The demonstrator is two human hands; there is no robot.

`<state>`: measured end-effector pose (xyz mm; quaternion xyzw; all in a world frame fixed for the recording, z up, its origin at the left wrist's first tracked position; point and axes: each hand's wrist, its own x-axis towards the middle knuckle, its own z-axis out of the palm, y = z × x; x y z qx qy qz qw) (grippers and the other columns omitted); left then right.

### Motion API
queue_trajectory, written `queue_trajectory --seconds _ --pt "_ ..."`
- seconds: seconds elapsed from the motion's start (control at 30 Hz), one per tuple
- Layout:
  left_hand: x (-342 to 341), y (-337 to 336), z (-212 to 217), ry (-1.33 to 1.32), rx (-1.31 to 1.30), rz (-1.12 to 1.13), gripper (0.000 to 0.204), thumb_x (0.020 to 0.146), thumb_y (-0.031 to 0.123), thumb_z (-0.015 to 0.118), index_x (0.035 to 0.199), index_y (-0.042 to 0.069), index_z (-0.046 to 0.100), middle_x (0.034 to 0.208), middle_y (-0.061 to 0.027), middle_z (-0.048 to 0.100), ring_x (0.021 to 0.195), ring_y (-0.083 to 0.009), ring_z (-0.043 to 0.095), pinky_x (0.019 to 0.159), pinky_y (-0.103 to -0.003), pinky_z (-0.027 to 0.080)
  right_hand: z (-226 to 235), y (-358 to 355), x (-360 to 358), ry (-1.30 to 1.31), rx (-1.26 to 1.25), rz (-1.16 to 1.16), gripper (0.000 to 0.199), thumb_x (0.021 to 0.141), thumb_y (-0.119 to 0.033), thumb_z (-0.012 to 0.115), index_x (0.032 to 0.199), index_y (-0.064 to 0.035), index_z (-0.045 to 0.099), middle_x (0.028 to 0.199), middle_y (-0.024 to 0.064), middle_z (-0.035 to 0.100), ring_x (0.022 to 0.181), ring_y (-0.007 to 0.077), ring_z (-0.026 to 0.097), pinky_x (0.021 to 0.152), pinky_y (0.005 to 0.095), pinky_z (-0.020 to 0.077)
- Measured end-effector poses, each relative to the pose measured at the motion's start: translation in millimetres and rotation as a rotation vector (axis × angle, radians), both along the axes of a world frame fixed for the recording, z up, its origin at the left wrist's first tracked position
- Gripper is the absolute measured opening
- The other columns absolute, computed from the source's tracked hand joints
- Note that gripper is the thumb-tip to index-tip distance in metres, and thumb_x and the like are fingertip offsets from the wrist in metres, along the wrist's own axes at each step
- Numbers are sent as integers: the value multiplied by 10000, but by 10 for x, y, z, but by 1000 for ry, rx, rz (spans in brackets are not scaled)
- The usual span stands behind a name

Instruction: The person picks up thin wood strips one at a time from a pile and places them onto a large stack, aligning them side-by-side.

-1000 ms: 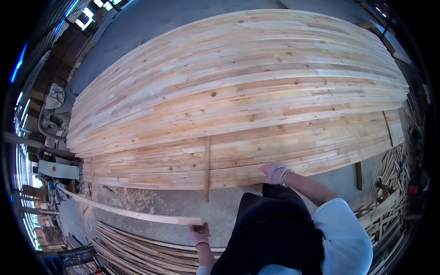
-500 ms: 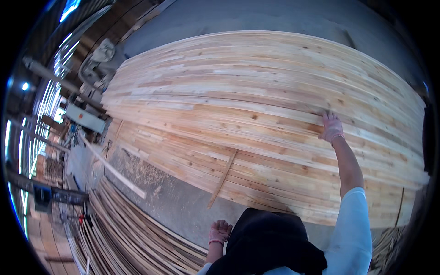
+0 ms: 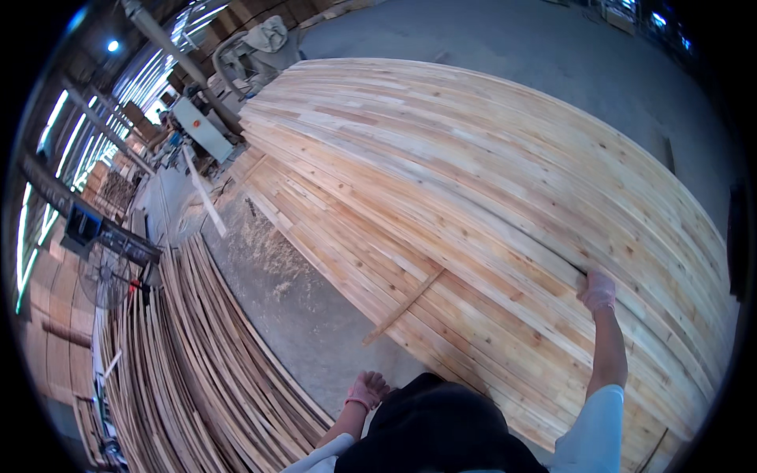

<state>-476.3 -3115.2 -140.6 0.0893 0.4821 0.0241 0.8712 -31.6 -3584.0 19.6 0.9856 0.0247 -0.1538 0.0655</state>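
Observation:
Long pale wooden boards [image 3: 410,142] lie side by side in a wide, stacked layer in front of me. My right hand [image 3: 599,290], in a pinkish glove, is at a dark gap between two boards. Its fingers curl over a board's edge; the fingertips are hidden in the gap. Closer to my body, my left hand [image 3: 369,389], also gloved, hangs beside the dark apron [image 3: 441,430]. Its fingers are loosely curled, and nothing shows in them. A narrow wooden strip [image 3: 404,307] lies crosswise on the lower boards, one end jutting past their edge.
Long thin wood strips [image 3: 197,347] are heaped on the floor at the left. Sawdust [image 3: 272,244] lies between them and the boards. Farther off are a light-coloured cabinet [image 3: 203,130], a grey post [image 3: 177,59] and a fan [image 3: 106,272].
My view has turned, so the boards slant more. My right hand has gone from lying flat on the boards to curling at a seam, where a dark gap now shows. The left fingers look more curled.

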Motion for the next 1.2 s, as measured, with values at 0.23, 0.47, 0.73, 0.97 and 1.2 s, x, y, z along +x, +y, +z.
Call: queue_trajectory --seconds 0.23,0.47,0.73,0.97,1.2 --pt "224 189 -49 -178 -87 -58 271 940 361 461 955 91 486 891 -74 504 726 -245 498 704 -414 474 -394 -124 -988 213 591 46 423 796 -416 682 990 -40 689 905 135 702 836 205 661 773 325 495" --pt "789 24 627 -130 41 -410 454 928 471 475 1062 57 604 1017 -92 649 893 -263 610 869 -446 495 -247 1023 -2870 575 696 -221 579 798 -578 629 985 -32 670 835 98 698 761 191 677 753 309 507" --pt "646 61 502 -192 -115 -311 498 904 472 541 1137 32 539 968 -130 641 837 -299 612 785 -479 519 -423 1598 -4389 560 787 -234 510 788 -464 667 1105 -65 647 1007 118 683 960 246 643 858 344 486" --pt "76 613 611 -177 -59 -274 408 905 427 563 1031 40 556 852 -110 620 760 -288 610 726 -457 532 -897 53 -5855 639 274 -234 409 848 -364 607 1147 -86 604 982 82 681 927 213 640 839 373 495" --pt "-387 872 667 -271 -79 -304 329 883 374 609 969 59 572 849 -87 614 783 -294 602 785 -490 514 -406 152 -6684 584 46 -384 412 833 -403 607 1102 -90 613 936 83 670 903 231 636 812 380 500"
